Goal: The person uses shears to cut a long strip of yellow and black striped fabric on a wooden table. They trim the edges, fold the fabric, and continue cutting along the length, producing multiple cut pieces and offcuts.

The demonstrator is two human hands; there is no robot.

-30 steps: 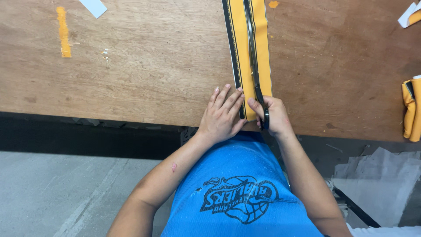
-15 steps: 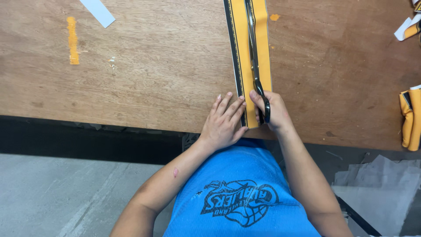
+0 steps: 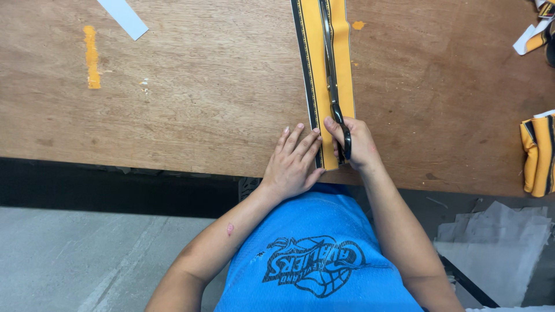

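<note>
Your right hand [image 3: 357, 144] grips the scissors [image 3: 334, 92], now further up the yellow strip [image 3: 341, 58]; your left hand [image 3: 293, 162], open, pins its edge flat.

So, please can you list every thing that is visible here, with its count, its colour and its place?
Table: one, brown wood, fills the upper part of the view.
Fabric strip: one, yellow with black edge lines, lies lengthwise on the table from the top edge down to the hands.
Scissors: one pair, dark metal, lying along the strip.
White strip: one, top left on the table.
Orange mark: one, on the table at left.
Striped fabric pieces: yellow and black, at the right edge; count unclear.
Floor: grey, below the table.
Shirt: one, blue with a dark print.
Left hand: flat beside the strip.
Right hand: grips the scissor handles.
</note>
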